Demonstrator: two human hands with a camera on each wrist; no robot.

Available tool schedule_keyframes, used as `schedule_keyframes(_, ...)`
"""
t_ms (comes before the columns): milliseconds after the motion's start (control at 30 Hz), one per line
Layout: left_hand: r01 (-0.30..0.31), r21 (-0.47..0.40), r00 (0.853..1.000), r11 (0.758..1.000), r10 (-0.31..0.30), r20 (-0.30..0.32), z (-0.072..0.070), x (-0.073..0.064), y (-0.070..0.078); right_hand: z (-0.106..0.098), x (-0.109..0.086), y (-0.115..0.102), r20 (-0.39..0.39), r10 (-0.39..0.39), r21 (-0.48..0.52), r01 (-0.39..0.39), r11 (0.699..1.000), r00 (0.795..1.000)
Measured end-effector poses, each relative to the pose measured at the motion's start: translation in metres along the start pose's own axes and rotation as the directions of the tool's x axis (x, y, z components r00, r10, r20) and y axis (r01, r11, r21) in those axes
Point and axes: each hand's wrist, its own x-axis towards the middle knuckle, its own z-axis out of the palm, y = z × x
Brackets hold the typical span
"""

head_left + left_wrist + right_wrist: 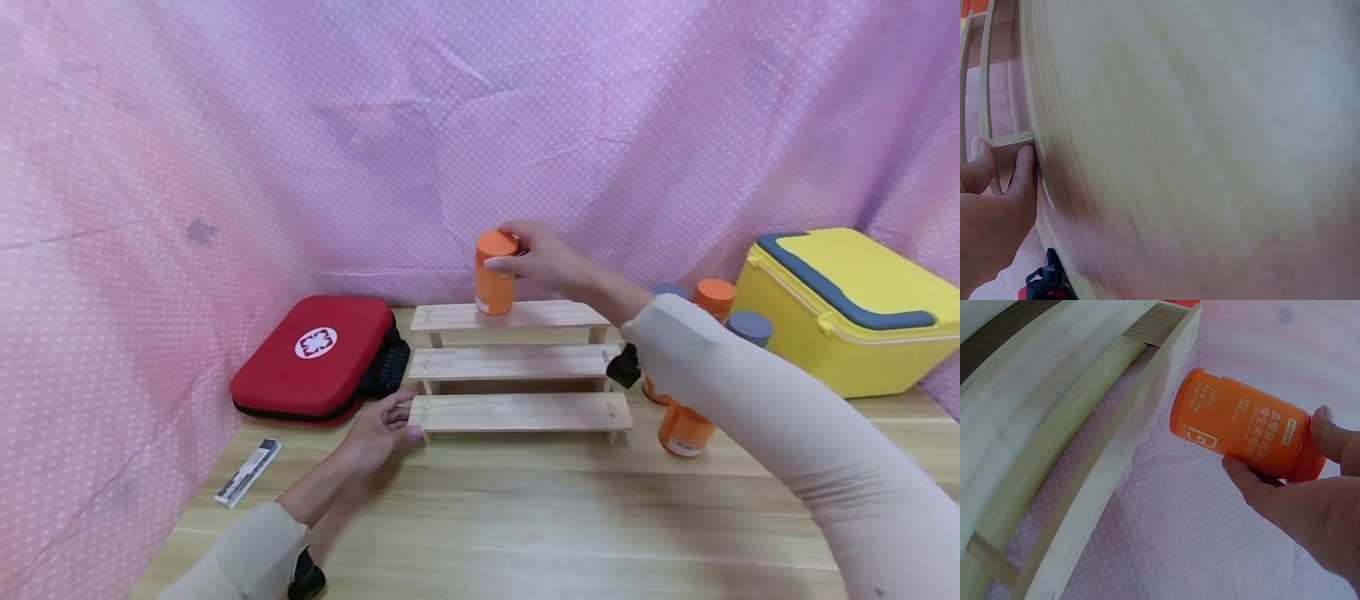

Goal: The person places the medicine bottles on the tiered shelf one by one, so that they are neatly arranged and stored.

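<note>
My right hand (551, 258) grips an orange supplement bottle (491, 279) by its cap end, thumb on one side and fingers on the other. In the head view the upright bottle overlaps the top step of a three-step wooden rack (517, 411). The right wrist view shows a gap between the bottle's base (1186, 403) and the rack's top board (1094, 487). At the rack's lower left end, my left hand (375, 433) pinches the bottom step, its thumb at the board and a finger against the support leg (1011, 140).
Right of the rack stand several bottles, orange (684, 432) and grey-capped (750, 327), partly hidden by my right sleeve. Behind them is a yellow cooler box (810, 350). A red first-aid case (315, 358) and a thin white packet (249, 472) lie left. Pink dotted cloth (450, 150) hangs behind.
</note>
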Motion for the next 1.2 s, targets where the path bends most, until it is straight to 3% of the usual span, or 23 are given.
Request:
schedule_keyframes(300, 0.027, 0.044, 0.999, 0.999, -0.026, -0.024, 0.002, 0.002, 0.004, 0.02, 0.023, -0.005, 0.099, 0.074, -0.033, -0.071, 0.997, 0.992)
schedule_keyframes(600, 0.011, 0.041, 1.0, 0.999, -0.011, -0.016, 0.0, 0.005, 0.001, 0.02, 0.026, 0.0, 0.129, 0.13, 0.016, -0.134, 0.991, 0.983)
schedule_keyframes(733, 0.009, 0.034, 1.0, 0.999, -0.009, -0.011, 0.0, 0.004, 0.002, 0.014, 0.02, 0.0, 0.137, 0.136, -0.05, -0.13, 0.99, 0.981)
schedule_keyframes(867, 0.017, 0.045, 1.0, 0.999, -0.016, -0.016, 0.0, 0.003, 0.002, -0.003, 0.0, 0.001, 0.143, 0.149, -0.13, -0.131, 0.983, 0.978)
schedule_keyframes(933, 0.021, 0.052, 1.0, 0.998, -0.021, -0.018, 0.0, 0.003, 0.002, -0.014, -0.015, 0.004, 0.15, 0.141, -0.118, -0.123, 0.985, 0.979)
schedule_keyframes(1067, 0.025, 0.021, 1.0, 0.999, -0.025, -0.01, -0.001, 0.002, 0.001, -0.038, -0.057, 0.012, 0.138, 0.115, -0.13, -0.097, 0.987, 0.984)
schedule_keyframes(1200, 0.032, -0.004, 0.999, 0.999, -0.032, -0.012, -0.001, 0.003, 0.0, -0.06, -0.106, 0.024, 0.081, 0.098, -0.212, -0.079, 0.974, 0.992)
